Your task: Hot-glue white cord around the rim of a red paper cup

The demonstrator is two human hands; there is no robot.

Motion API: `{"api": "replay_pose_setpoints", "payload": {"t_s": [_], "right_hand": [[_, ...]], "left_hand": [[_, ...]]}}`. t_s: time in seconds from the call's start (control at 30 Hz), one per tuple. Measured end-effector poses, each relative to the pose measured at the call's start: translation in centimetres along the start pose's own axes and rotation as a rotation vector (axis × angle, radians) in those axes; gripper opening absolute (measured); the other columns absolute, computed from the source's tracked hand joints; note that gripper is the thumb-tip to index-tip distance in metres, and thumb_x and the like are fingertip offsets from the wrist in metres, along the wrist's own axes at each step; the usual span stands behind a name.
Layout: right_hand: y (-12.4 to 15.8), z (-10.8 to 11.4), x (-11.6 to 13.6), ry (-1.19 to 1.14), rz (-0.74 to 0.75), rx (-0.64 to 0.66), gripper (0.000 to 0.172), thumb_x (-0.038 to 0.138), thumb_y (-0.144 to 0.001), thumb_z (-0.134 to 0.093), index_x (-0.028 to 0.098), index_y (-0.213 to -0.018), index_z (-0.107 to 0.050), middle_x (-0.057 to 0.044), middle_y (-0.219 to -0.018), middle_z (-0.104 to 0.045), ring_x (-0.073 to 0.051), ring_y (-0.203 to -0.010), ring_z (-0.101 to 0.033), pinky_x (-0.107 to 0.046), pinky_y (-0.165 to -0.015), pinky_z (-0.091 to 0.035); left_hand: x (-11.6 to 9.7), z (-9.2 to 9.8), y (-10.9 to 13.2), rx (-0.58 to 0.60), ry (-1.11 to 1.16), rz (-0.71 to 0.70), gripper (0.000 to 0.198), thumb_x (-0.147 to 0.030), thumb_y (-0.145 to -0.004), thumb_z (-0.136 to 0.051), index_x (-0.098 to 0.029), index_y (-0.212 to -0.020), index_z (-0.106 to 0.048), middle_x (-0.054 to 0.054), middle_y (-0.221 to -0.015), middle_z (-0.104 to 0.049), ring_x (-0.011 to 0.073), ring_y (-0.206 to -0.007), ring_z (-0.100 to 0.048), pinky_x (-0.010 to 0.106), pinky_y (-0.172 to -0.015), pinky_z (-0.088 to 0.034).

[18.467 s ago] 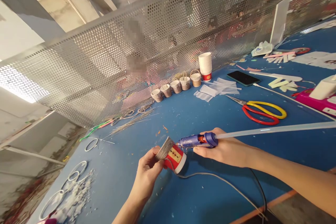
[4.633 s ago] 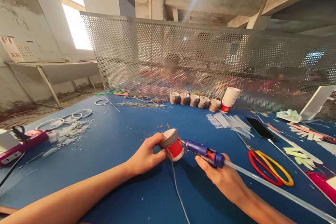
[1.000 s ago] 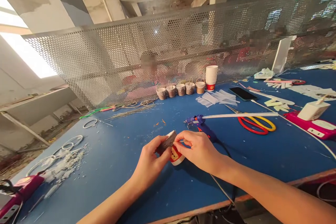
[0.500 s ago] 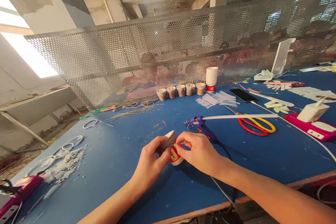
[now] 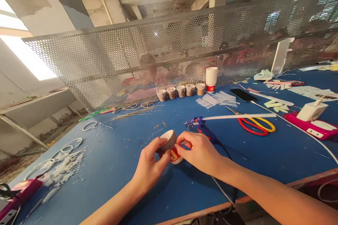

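Note:
A paper cup [image 5: 176,156] with a red printed band lies tilted between my hands, its open mouth facing up and away. Brownish cord [image 5: 169,143] is wound in close rows around the part near the rim. My left hand [image 5: 151,158] grips the cup, fingers behind and thumb in front. Close against its right side, my right hand [image 5: 196,149] pinches the cord's running end. A light length of cord [image 5: 221,191] trails from under my right wrist to the table's front edge. Just beyond my right hand lies a blue glue gun [image 5: 196,122] with a long white glue stick.
Behind stand several small cord-wrapped baskets [image 5: 181,91] and a stack of paper cups [image 5: 211,79]. Scissors [image 5: 257,126], white strips [image 5: 218,99], a phone [image 5: 243,95] and a power strip [image 5: 314,126] lie right. Wires [image 5: 134,111] and white scraps [image 5: 66,165] lie left. A perforated screen [image 5: 118,59] closes the back.
The cup has turned slightly in my left hand, so more of its open mouth shows. My right hand keeps its pinch on the cord. The whole view has shifted slightly.

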State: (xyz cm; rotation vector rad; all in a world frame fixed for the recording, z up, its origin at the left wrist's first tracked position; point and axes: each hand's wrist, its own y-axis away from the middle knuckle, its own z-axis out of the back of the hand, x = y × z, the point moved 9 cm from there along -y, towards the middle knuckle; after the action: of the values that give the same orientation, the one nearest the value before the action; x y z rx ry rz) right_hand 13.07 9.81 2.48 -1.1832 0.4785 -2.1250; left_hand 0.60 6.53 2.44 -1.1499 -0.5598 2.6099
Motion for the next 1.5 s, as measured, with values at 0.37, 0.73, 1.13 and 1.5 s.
{"api": "replay_pose_setpoints", "payload": {"t_s": [0.37, 0.73, 1.13, 1.5], "right_hand": [[-0.1, 0.4, 0.1, 0.025, 0.021, -0.005, 0.007, 0.015, -0.076, -0.062, 0.02, -0.072, -0.06, 0.004, -0.058, -0.058, -0.009, -0.049, -0.047, -0.021, -0.05, -0.033], [-0.2, 0.4, -0.1, -0.02, 0.007, 0.021, 0.008, 0.017, -0.079, -0.062, 0.019, -0.072, -0.06, 0.003, -0.06, -0.06, -0.009, -0.05, -0.049, -0.022, -0.049, -0.033], [-0.2, -1.0, -2.5, -0.297, -0.209, 0.127, 0.008, 0.024, -0.08, -0.06, 0.018, -0.075, -0.062, 0.001, -0.066, -0.066, -0.011, -0.056, -0.058, -0.021, -0.052, -0.043], [-0.3, -1.4, -2.6, -0.425, -0.274, 0.175, 0.008, 0.021, -0.078, -0.059, 0.017, -0.072, -0.062, 0.0, -0.069, -0.068, -0.013, -0.062, -0.062, -0.022, -0.055, -0.047]], "left_hand": [[0.1, 0.2, 0.0, -0.006, 0.009, 0.014, 0.014, -0.024, -0.076, -0.049, -0.016, -0.08, -0.061, -0.001, -0.068, -0.061, 0.0136, -0.062, -0.054, 0.022, -0.061, -0.046], [0.4, 0.6, -0.1, -0.035, 0.083, 0.08, 0.013, -0.028, -0.075, -0.055, -0.017, -0.071, -0.059, -0.002, -0.064, -0.056, 0.013, -0.061, -0.05, 0.022, -0.059, -0.044], [1.1, 0.6, -0.1, -0.002, 0.2, 0.106, 0.017, -0.032, -0.077, -0.056, -0.016, -0.071, -0.057, -0.001, -0.066, -0.055, 0.0136, -0.063, -0.049, 0.022, -0.058, -0.042], [1.6, 0.7, -0.1, -0.008, 0.219, 0.146, 0.025, -0.036, -0.08, -0.053, -0.016, -0.08, -0.067, 0.0, -0.067, -0.061, 0.0159, -0.065, -0.052, 0.025, -0.062, -0.044]]}}
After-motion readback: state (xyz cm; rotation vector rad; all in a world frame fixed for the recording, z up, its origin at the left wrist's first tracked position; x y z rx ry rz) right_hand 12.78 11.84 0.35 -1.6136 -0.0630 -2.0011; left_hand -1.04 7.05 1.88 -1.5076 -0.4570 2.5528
